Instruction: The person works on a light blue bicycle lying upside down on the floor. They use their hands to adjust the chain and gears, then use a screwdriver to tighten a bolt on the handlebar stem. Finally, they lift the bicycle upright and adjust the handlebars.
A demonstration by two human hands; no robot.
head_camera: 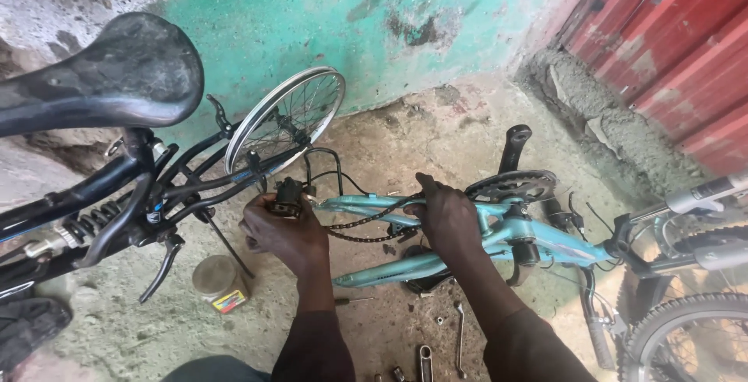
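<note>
Nearest, two spanners [460, 337] and several small loose parts, too small to identify, lie on the concrete floor [389, 140]. One round tin [219, 281] stands left of them; its contents are not visible. The left hand [282, 230] has its grip clamped on the black derailleur [288, 195] at the rear end of one inverted turquoise bicycle frame [499, 234]. The right hand [446, 212] is closed on the frame's stay beside the slack chain [366, 222]. One bare wheel [284, 117] leans against the far wall. One black bicycle [117, 195] is cut off at left.
</note>
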